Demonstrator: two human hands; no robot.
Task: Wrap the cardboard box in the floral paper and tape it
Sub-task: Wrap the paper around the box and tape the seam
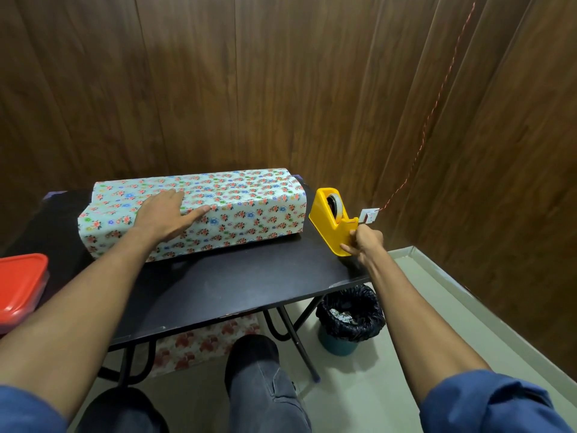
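A long box covered in floral paper (237,207) lies across the black table (237,285). My left hand (165,214) rests flat on its top near the left end, fingers spread, pressing the paper down. At the table's right edge stands a yellow tape dispenser (332,218) with a roll of tape inside. My right hand (363,242) is at the dispenser's front end, fingers pinched at the cutter. Whether a strip of tape is between the fingers is too small to tell. The cardboard itself is hidden under the paper.
A red-lidded container (20,285) sits at the table's left edge. Under the table on the right stands a bin with a black liner (349,320). More floral paper (203,345) lies on the floor below. Wooden walls close in behind and to the right.
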